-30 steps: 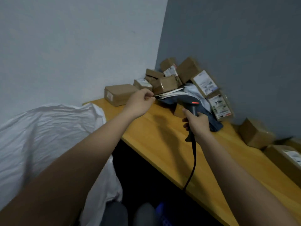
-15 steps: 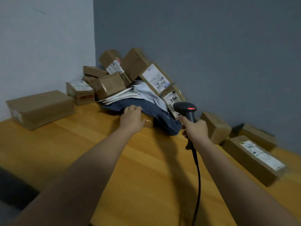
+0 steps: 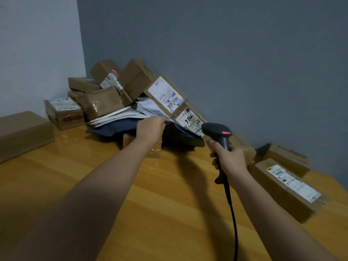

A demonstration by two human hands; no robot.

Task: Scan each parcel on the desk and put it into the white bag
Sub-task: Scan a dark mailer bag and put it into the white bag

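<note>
Wooden desk (image 3: 169,213) under both hands, yellow-brown, shiny, long boards. Blue-gray wall (image 3: 235,53) behind hands, stretching off to right. Lighter, whitish wall (image 3: 33,49) far left of hands. Two walls meet in corner up left. Room light dim, soft shadows on desk.

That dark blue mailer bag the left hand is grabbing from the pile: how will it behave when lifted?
The dark blue mailer is probably floppy: it sags and creases where the left hand pinches its edge. It looks flat, so likely light. Envelopes and leaning boxes rest on it, so pulling may shift them.
</note>
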